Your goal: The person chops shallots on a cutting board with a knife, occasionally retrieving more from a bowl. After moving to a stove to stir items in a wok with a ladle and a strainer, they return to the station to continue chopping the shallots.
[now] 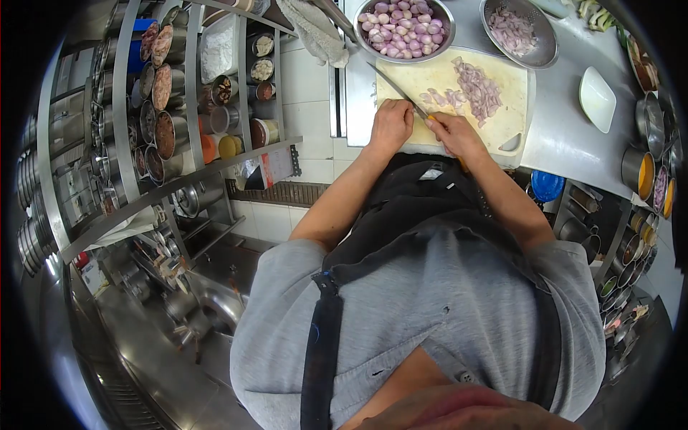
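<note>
My right hand [456, 134] is wrapped round the yellow handle of a knife [393, 84], its blade slanting up and left over the white cutting board [507, 82]. Beside the blade, near the board's lower left edge, my left hand [393, 123] is closed with its fingers curled; whatever they hold is hidden. Sliced shallots [479, 89] lie in a loose pile on the board, up and right of both hands. Beyond the board stands a metal bowl [450, 36] full of whole peeled shallots. To its right, a metal colander [549, 56] contains more sliced shallots.
A white dish [597, 100] sits on the steel counter [559, 129] at right. A grey cloth [313, 32] hangs at upper left. Metal shelves [193, 168] with several food containers rise on my left. Pots [636, 170] crowd the far right.
</note>
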`<state>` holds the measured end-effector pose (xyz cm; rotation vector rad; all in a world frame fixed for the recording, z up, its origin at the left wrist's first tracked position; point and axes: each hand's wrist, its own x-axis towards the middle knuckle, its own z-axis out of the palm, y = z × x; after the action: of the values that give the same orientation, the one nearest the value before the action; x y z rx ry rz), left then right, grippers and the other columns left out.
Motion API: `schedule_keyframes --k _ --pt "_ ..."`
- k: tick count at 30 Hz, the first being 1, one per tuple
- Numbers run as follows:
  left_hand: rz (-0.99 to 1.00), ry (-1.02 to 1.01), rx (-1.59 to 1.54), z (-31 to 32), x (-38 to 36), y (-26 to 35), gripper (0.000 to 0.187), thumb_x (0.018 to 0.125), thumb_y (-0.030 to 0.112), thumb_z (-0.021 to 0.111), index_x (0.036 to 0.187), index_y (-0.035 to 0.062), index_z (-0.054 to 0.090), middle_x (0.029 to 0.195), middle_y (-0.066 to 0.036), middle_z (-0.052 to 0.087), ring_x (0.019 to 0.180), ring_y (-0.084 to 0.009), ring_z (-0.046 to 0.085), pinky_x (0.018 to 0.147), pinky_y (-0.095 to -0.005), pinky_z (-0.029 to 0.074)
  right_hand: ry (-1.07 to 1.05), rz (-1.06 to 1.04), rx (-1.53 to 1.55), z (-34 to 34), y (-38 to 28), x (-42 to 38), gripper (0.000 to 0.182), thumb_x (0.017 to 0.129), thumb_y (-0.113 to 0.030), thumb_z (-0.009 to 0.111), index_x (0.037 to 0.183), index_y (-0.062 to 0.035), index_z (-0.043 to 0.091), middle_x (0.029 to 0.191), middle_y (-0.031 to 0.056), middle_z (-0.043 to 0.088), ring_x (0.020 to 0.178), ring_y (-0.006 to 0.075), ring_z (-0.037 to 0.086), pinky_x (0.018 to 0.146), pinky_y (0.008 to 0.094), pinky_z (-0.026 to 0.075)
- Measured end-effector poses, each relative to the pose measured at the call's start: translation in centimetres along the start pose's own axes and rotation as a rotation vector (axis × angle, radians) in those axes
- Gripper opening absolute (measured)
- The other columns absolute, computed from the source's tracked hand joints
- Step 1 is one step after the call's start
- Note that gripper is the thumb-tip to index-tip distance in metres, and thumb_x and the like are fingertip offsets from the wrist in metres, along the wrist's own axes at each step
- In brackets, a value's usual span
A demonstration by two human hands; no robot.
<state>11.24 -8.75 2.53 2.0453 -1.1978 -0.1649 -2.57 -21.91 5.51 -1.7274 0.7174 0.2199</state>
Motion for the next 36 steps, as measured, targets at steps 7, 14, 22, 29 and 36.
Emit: schedule_keyframes --k 7,14,22,29,36 --pt "0.023 0.001 0.015 0.2 0.1 0.0 0.005 0.081 0.003 0.064 0.086 0.0013 0.065 0.083 -0.017 0.065 0.083 -0.0355 0.061 0.076 -0.0439 0.051 0.019 -0.012 -0.044 -0.5 0.0 -0.5 0.034 0.097 -0.033 0.057 0.107 -0.0025 0.068 0.066 0.0168 0.063 0.052 0.0265 0.060 0.055 0.0387 0.047" --pt "0.110 -0.019 -0.020 1.2 0.3 0.5 0.014 0.083 0.004 0.065 0.096 0.0013 0.068 0.095 -0.016 0.067 0.087 -0.0363 0.062 0.080 -0.0457 0.050 0.452 -0.426 -0.494 -2.7 4.3 -2.8 0.031 0.092 -0.031 0.064 0.112 -0.0073 0.067 0.086 0.0180 0.069 0.073 0.0365 0.066 0.067 0.0444 0.052" --pt "0.105 0.009 -0.179 0.5 -0.1 2.4 0.020 0.083 0.005 0.067 0.103 0.0011 0.068 0.104 -0.018 0.069 0.094 -0.0327 0.066 0.086 -0.0402 0.052 0.722 -0.483 -0.547 -2.2 2.5 -7.3 0.027 0.082 -0.011 0.068 0.108 -0.0053 0.064 0.098 0.0150 0.063 0.088 0.0352 0.063 0.072 0.0438 0.052" --pt "0.250 -0.346 -0.277 0.4 0.7 6.2 0.016 0.086 0.007 0.066 0.101 0.0014 0.068 0.092 -0.017 0.070 0.084 -0.0319 0.068 0.077 -0.0380 0.054 0.817 -0.189 -0.306 -0.7 9.9 -17.9 0.008 0.085 -0.012 0.063 0.086 -0.0050 0.066 0.081 0.0189 0.066 0.079 0.0394 0.065 0.070 0.0482 0.052" --pt "0.313 -0.870 -0.297 4.8 -0.2 14.0 0.019 0.092 0.015 0.066 0.106 0.0033 0.071 0.089 -0.008 0.072 0.079 -0.0149 0.066 0.069 -0.0284 0.052 0.770 0.606 -0.122 5.0 20.3 -28.5 0.027 0.087 -0.024 0.061 0.106 -0.0063 0.070 0.099 0.0200 0.070 0.098 0.0392 0.065 0.087 0.0501 0.052"
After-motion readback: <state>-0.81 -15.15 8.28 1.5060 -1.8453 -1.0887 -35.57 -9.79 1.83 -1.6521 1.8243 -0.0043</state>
